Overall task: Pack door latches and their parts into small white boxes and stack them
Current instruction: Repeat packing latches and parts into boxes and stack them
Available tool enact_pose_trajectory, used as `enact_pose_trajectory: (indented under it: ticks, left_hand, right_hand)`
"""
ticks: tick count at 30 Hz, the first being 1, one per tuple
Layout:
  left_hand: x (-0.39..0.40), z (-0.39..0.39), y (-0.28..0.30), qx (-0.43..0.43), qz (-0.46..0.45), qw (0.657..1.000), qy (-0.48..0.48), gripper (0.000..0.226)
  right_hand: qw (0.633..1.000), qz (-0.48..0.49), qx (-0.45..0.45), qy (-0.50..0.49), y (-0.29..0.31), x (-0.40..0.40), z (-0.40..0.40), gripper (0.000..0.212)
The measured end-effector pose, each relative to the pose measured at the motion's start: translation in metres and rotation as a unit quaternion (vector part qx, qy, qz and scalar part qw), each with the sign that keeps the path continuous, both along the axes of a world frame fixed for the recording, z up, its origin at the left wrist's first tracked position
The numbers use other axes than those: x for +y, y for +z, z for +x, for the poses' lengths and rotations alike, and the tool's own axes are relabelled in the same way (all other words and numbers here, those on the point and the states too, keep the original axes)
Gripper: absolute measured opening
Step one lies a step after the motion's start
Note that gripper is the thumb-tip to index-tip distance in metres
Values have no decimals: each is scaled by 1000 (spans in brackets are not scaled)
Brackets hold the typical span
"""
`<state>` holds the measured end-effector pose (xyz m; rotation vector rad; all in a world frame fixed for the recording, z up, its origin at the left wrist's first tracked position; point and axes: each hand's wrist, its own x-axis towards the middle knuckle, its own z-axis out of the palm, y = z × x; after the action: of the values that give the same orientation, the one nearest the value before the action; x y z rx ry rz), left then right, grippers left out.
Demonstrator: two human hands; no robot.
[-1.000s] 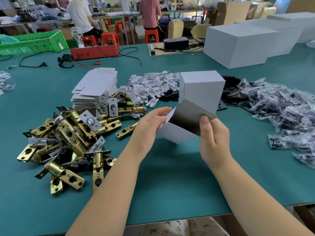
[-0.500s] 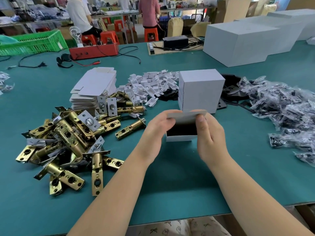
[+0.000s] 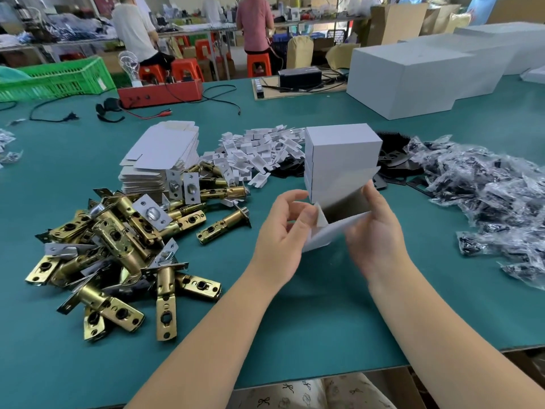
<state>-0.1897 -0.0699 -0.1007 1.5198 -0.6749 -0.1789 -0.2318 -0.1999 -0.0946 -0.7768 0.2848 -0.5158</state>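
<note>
Just above the green-topped table (image 3: 295,320), near its middle and in front of the neat stack of closed small white boxes (image 3: 343,154), a half-erected small white cardboard box (image 3: 330,228) is held between both hands, its grey inside showing through the open top and one end flap sticking out on the left. The right hand (image 3: 373,231) grips the box's right wall, thumb on the near face and fingers curled round behind; the left hand (image 3: 284,228) has its fingers loosely curled at the loose flap, thumb touching it, more guiding than clamping. The carton looks to be thin card: very light, easily dented, springy along its creases, so it is best taken by the corners and folded edges rather than the flat panels, which would bow under a squeeze. The brass-coloured metal door latches (image 3: 118,246) heaped to the left, on the table, are probably the opposite: dense, stiff, smooth and somewhat slick, with sharp-cornered faceplates; the barrel gives the surest hold. Flat white box blanks (image 3: 165,149) are stacked behind the heap, small white folded card inserts (image 3: 259,152) are piled beside them, and clear plastic bags of dark parts (image 3: 486,196), soft and likely slippery, lie to the right.
</note>
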Motion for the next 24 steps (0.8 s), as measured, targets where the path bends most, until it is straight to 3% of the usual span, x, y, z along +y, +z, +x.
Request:
enact_pose_trajectory:
  ticks: [5,9,13,16,20,22,24]
  left_hand:
    - [-3,-9,-5,-236,14,967,99,31]
    - [1,-9,-3,-375,-22,919,120,34]
    - [7,-3,4,-473,6,873,122,36]
    - [7,-3,8,-483,66,863,132,42]
    - [15,2,11,-340,114,932,54,56]
    - [20,4,10,-287,159,944,17,67]
    - [21,4,7,-261,177,949,3,77]
  right_hand:
    - [997,-43,34,-55,1,-2,-2,36]
    - [981,-137,71,-117,1,3,0,33]
    - [961,-214,45,-168,-4,7,-1,32]
    - [970,-196,20,-141,-5,9,-2,40]
    - [993,-82,27,-85,-2,12,0,41]
    - [998,-40,11,-36,0,6,1,42]
    - [997,-68,-5,28,1,0,0,35]
